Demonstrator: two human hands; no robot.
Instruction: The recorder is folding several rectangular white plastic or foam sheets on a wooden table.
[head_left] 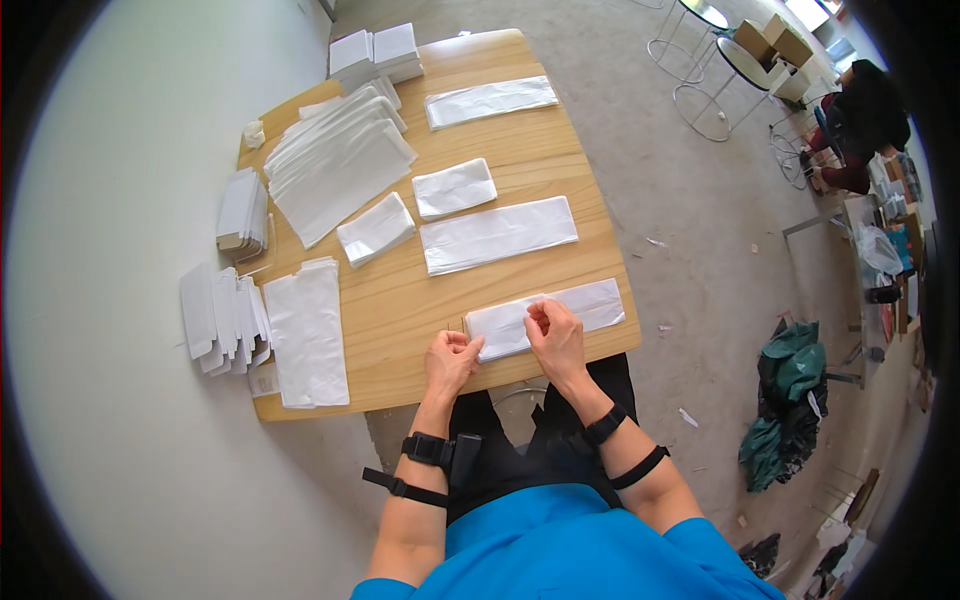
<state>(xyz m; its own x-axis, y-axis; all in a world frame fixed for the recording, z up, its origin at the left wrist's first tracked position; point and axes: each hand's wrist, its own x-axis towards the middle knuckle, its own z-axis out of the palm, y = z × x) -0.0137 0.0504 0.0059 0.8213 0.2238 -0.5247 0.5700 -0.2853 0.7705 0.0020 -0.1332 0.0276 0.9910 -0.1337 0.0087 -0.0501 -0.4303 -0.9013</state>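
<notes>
A long strip of thin white sheet (600, 303) lies along the near right edge of the wooden table, its left part doubled over into a thicker layer. My left hand (454, 360) is closed at the left end of that strip, thumb and fingertips on its edge. Over the middle, my right hand (556, 340) bends its fingers into a pinch at the border of the doubled part. Just beyond lies another long folded white strip (500, 235). Two shorter folded white packets, one at the centre (454, 188) and one left of it (376, 229), rest farther off.
On the wooden table (390, 300) are a fanned pile of white sheets (340, 165), a flat white stack (308, 335) and a far strip (490, 101). White boxes (225, 320) line its left side by the wall. Dark green bags (790, 390) lie on the floor; a person (865, 120) is far right.
</notes>
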